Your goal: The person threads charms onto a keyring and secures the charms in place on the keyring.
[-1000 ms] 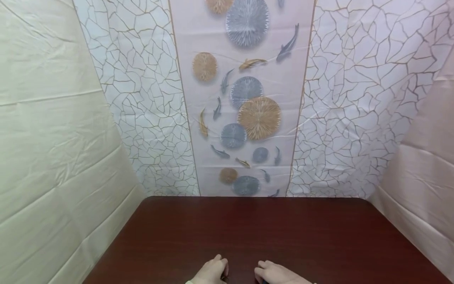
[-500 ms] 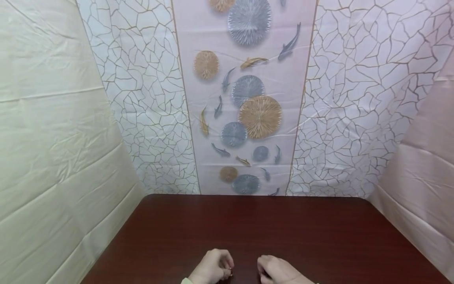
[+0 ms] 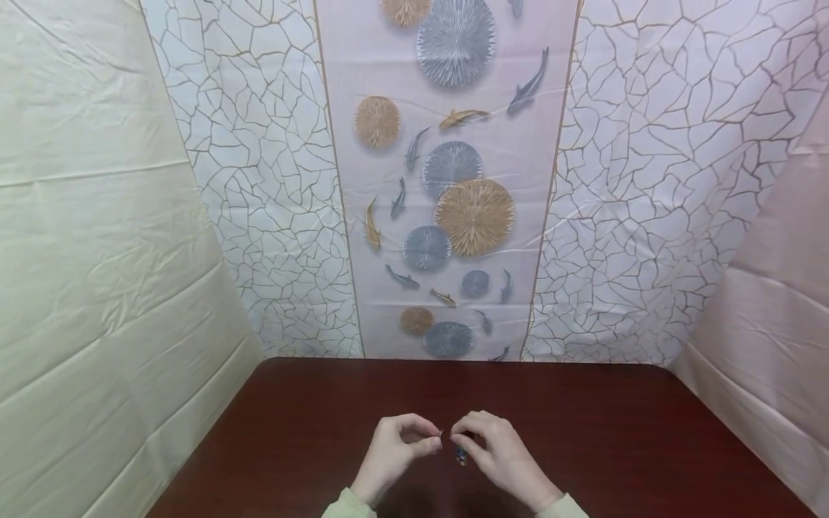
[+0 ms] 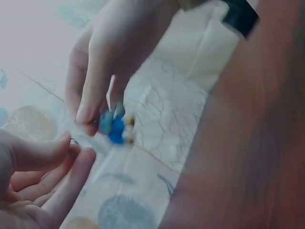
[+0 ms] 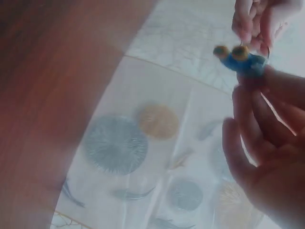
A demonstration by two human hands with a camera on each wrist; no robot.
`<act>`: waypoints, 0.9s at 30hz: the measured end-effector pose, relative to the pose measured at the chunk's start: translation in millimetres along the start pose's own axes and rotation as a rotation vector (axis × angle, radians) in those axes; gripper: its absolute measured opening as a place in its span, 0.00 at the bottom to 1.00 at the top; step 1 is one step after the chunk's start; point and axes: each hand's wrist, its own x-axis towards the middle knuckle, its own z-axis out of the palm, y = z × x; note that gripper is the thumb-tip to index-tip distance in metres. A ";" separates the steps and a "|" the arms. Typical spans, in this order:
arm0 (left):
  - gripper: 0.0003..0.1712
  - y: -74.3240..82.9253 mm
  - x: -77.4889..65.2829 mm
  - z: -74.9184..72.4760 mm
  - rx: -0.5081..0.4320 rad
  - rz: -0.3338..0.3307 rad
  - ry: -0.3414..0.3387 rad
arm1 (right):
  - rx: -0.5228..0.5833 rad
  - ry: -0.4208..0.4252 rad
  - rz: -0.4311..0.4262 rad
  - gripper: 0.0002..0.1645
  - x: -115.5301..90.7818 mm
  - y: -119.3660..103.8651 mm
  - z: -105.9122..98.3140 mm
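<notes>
A small blue trinket with yellow-orange knobs (image 5: 240, 59) hangs from the fingertips of my right hand (image 3: 501, 450); it is blurred in both wrist views. In the head view the trinket (image 3: 461, 455) shows just below the right thumb and forefinger. My left hand (image 3: 391, 450) pinches a tiny, thin, dark piece (image 4: 74, 141) between thumb and forefinger; its kind is too small to tell. Both hands face each other above the table, fingertips a short gap apart. Whether the thin piece joins the trinket cannot be made out.
The dark red-brown table (image 3: 291, 410) lies beneath both hands. A patterned cloth (image 3: 447, 216) with fish and round motifs hangs behind its far edge. Plain pale cloth (image 3: 110, 252) hangs along the left, and more cloth (image 3: 771, 302) on the right.
Both hands have risen from the table's near edge, moving forward and closer together. The blue trinket has come into sight under the right fingers, and the left fingertips now show a thin piece.
</notes>
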 end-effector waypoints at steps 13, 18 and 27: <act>0.07 7.9 1.9 14.8 -0.017 0.064 0.089 | -0.089 0.230 0.154 0.08 2.6 -10.5 6.4; 0.04 3.1 2.2 18.6 0.070 0.120 0.112 | -0.125 0.244 0.165 0.11 3.2 -10.7 9.7; 0.04 2.8 6.0 18.7 0.119 0.148 0.136 | -0.152 0.205 0.166 0.09 4.4 -6.4 12.9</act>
